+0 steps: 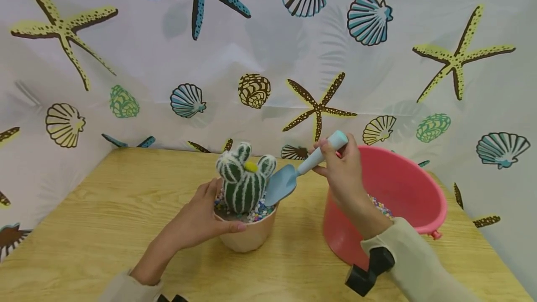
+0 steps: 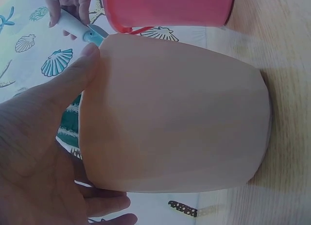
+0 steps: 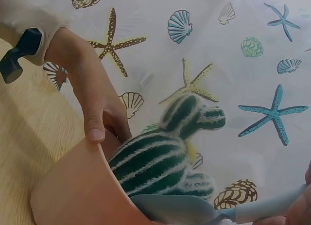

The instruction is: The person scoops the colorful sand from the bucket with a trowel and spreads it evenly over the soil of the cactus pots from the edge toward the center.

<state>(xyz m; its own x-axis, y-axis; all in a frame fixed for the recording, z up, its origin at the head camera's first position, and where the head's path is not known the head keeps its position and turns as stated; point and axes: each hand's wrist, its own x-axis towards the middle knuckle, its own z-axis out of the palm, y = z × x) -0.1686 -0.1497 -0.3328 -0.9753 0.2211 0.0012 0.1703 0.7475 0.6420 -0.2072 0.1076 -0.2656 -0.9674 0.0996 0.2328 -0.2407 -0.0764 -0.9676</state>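
Observation:
A toy cactus (image 1: pixel 243 195), dark green with white fuzzy stripes and a yellow flower, stands in a pale terracotta-coloured pot (image 1: pixel 249 237). Small multicoloured pebbles (image 1: pixel 258 212) lie around its base. My left hand (image 1: pixel 197 223) holds the pot by its rim, thumb on the near side and fingers round the far left. In my right hand (image 1: pixel 345 176) is the handle of a light blue trowel (image 1: pixel 282 184). Its blade points down inside the pot's right rim, beside the cactus, as the right wrist view also shows. Whether pebbles lie on the blade cannot be made out.
Right of the pot stands a pink-red bucket (image 1: pixel 402 181), its opening facing up, with more coloured pebbles (image 1: pixel 379 205) inside. My right forearm crosses in front of it. Behind the wooden table (image 1: pixel 138 190) hangs a white sheet (image 1: pixel 235 59) printed with shells and starfish.

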